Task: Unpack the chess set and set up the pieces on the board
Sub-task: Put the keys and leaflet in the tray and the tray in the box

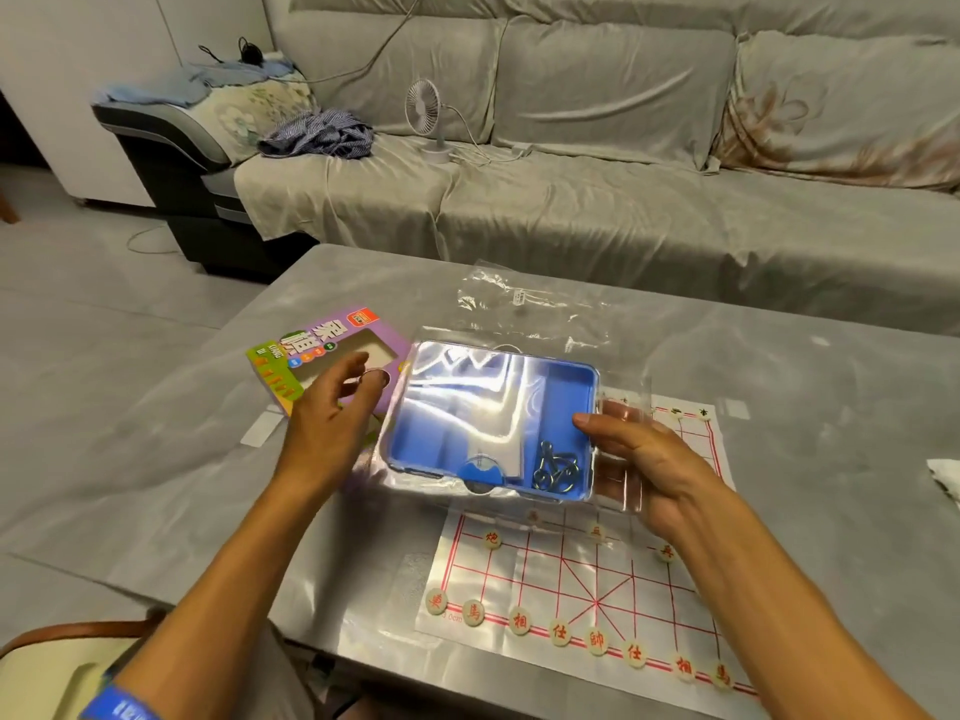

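A paper chess board [582, 579] with red lines lies on the grey table, with several round cream pieces [560, 635] along its near row and a few further up. My right hand [639, 459] holds a blue tray [566, 392] under a clear plastic cover above the board's middle. Metal ring puzzles [553, 462] lie in the tray's near right corner. My left hand [332, 407] hovers open beside the tray's left edge, above the purple cardboard box [311, 356]; a small round thing sits at its fingertips, too blurred to name.
A clear plastic bag [535, 298] lies on the table behind the tray. A grey covered sofa [571, 200] runs behind the table, with a small white fan [431, 116] and a striped cloth [317, 135] on it. White crumpled paper [945, 478] sits at the right edge.
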Demonstrator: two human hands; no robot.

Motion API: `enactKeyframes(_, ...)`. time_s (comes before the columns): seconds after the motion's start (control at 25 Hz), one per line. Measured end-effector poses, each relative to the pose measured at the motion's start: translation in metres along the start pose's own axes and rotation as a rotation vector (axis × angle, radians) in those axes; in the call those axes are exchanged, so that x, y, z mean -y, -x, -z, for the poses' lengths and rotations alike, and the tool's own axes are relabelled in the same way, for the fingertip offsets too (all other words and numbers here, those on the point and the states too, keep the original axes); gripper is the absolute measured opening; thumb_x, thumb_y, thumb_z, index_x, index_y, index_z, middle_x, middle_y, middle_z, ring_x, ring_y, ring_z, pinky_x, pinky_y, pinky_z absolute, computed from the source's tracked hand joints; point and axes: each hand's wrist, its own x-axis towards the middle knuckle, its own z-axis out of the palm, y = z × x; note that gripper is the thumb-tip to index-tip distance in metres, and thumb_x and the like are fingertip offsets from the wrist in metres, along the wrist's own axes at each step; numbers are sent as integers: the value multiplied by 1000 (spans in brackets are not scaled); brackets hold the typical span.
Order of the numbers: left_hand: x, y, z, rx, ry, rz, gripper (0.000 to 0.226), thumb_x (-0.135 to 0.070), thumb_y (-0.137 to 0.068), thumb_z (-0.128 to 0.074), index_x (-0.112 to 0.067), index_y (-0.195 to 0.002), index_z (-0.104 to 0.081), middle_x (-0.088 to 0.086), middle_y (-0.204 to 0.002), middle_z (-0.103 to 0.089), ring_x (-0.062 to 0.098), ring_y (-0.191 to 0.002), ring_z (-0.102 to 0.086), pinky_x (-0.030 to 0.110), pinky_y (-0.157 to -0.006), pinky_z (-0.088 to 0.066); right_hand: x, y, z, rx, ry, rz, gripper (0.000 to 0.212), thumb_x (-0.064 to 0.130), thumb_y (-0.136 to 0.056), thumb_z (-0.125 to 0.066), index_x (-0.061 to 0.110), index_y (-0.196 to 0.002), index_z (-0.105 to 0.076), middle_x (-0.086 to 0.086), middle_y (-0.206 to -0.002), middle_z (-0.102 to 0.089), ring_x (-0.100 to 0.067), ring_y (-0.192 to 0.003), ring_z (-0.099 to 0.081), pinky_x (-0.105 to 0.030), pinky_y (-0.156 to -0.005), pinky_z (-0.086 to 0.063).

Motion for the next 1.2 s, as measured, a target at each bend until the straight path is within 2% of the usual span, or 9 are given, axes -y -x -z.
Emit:
enactKeyframes(0.08, 16, -3, 12, 14, -293, -80, 35, -38, -86, -63, -27, -120, -60, -5, -120, -61, 16, -105, -56, 37, -86, -50, 0, 0, 10, -38, -29, 6, 59, 9, -67, -80, 11, -121, -58, -18, -101, -72, -33, -86, -71, -47, -66, -60)
enactKeyframes(0.24, 36, 1, 16, 479, -927, -151, 87, -60, -65, -70, -35, -141, -35, -2, -147, -34, 23, -132, -33, 45, -103, -39, 5, 5, 24, -47, -77, 28, 47, 12, -65, -78, 12, -110, -64, -15, -94, -73, -23, -64, -71, -28, -49, -54)
enactKeyframes(0.32, 39, -1, 14, 529, -958, -133, 94, -51, -69, -75, -35, -146, -23, -2, -152, -23, 23, -137, -23, 44, -105, -37, 6, 7, 29, -53, -75, 37, 40, 13, -66, -77, 13, -104, -65, -14, -91, -74, -22, -64, -71, -32, -50, -58)
enactKeyframes(0.44, 40, -4, 15, 500, -946, -174, 90, -35, -73, -75, -33, -147, -23, -1, -153, -24, 23, -137, -23, 42, -105, -40, 8, 10, 32, -75, -47, 33, 40, 19, -59, -78, 14, -97, -67, -13, -93, -74, -25, -71, -71, -42, -74, -57)
enactKeyframes(0.56, 42, -5, 20, 553, -1005, -181, 92, -18, -76, -72, -34, -149, -17, -3, -155, -19, 21, -141, -18, 41, -101, -44, 9, 13, 34, -86, -44, 26, 25, 17, -68, -76, 15, -92, -68, -10, -87, -75, -24, -71, -71, -43, -76, -55)
enactKeyframes(0.76, 53, -12, 22, 527, -864, -268, 68, -40, -84, -65, -30, -144, -34, 0, -148, -37, 20, -134, -34, 37, -106, -36, 11, 15, 35, -103, -54, 28, 14, 16, -77, -73, 15, -90, -67, -12, -90, -75, -28, -81, -70, -43, -80, -55)
enactKeyframes(0.84, 47, -9, 17, 454, -688, -262, 38, -48, -91, -52, -24, -121, -57, 2, -122, -59, 24, -112, -53, 37, -90, -46, 11, 16, 36, -107, -58, 29, 15, 17, -77, -73, 15, -90, -67, -12, -90, -75, -28, -80, -71, -43, -78, -55)
enactKeyframes(0.96, 36, -5, 13, 281, -288, -67, 46, -52, -96, -34, -20, -77, -61, 1, -79, -64, 23, -74, -58, 33, -68, -46, 9, 15, 37, -109, -76, 23, 19, 17, -77, -74, 15, -94, -65, -11, -88, -75, -25, -72, -73, -42, -69, -57)
enactKeyframes(1.2, 30, -12, 17, -62, -122, -93, 28, -32, -101, -40, -21, -84, -59, 3, -83, -66, 25, -75, -64, 38, -63, -49, -2, 17, 22, -102, -109, -35, 35, 19, -75, -76, 14, -106, -62, -12, -90, -75, -27, -78, -73, -39, -63, -61)
